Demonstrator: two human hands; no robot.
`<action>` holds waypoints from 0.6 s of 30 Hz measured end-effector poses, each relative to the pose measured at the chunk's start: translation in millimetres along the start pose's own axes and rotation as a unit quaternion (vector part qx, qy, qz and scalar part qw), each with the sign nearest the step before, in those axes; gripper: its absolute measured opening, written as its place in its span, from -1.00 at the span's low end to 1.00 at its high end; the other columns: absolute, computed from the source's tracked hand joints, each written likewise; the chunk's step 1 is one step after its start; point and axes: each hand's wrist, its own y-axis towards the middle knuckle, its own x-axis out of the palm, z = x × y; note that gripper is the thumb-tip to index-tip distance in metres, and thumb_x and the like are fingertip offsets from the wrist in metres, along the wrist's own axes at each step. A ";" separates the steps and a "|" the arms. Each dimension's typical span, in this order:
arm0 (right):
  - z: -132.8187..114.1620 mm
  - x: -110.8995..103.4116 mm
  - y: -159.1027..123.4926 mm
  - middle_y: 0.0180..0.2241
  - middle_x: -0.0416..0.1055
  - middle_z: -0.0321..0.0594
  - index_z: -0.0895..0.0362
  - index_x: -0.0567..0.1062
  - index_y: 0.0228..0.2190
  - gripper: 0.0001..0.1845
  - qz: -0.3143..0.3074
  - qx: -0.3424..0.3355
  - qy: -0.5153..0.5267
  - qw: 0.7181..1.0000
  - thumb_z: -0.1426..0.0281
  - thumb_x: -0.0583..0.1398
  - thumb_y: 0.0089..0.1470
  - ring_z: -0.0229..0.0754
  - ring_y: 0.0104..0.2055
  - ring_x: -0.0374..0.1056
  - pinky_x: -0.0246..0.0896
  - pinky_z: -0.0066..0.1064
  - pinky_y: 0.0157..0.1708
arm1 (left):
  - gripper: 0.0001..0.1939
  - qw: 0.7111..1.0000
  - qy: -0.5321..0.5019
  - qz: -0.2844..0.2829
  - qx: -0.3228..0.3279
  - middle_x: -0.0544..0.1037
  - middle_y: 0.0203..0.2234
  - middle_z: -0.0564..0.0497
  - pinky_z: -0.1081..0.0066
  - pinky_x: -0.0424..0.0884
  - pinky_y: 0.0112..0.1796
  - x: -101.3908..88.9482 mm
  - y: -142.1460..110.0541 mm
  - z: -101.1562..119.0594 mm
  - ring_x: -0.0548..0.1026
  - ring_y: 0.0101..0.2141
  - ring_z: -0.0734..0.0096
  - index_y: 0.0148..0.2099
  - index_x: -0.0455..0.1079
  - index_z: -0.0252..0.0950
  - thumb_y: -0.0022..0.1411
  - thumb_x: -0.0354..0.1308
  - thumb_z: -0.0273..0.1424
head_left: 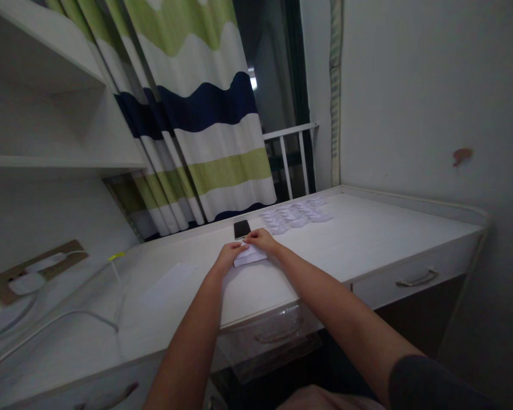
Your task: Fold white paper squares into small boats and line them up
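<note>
My left hand (228,255) and my right hand (263,240) are close together over the white desk (320,256). Between them is a white sheet of paper (252,255), seemingly folded, with its near edge towards me. The fingers of both hands pinch its upper part; exactly how the layers lie is too small to tell. Just beyond the hands lies a dark phone (241,228). Behind and to the right, several small crumpled or folded white paper pieces (297,216) are spread in rows. A flat white paper (170,283) rests left of my left hand.
White cables (74,312) run across the left side from a socket board (34,270). Shelves (64,162) overhang the left. A striped curtain (214,136) hangs at the back, with a wall at right. Plastic film (273,336) covers a drawer front below the desk edge.
</note>
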 end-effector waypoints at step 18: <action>0.6 -6.8 3.2 -0.56 0.44 -0.23 0.25 0.52 -0.55 -0.84 0.048 -0.004 0.016 0.999 0.40 0.19 -0.21 -0.31 -0.50 0.27 0.09 -0.50 -0.46 | -0.58 1.000 -0.018 -0.001 0.011 0.48 -0.64 -0.04 0.45 0.25 -0.48 0.1 3.4 0.8 0.40 -0.50 0.36 -0.43 0.47 -0.42 -0.18 0.21 -0.11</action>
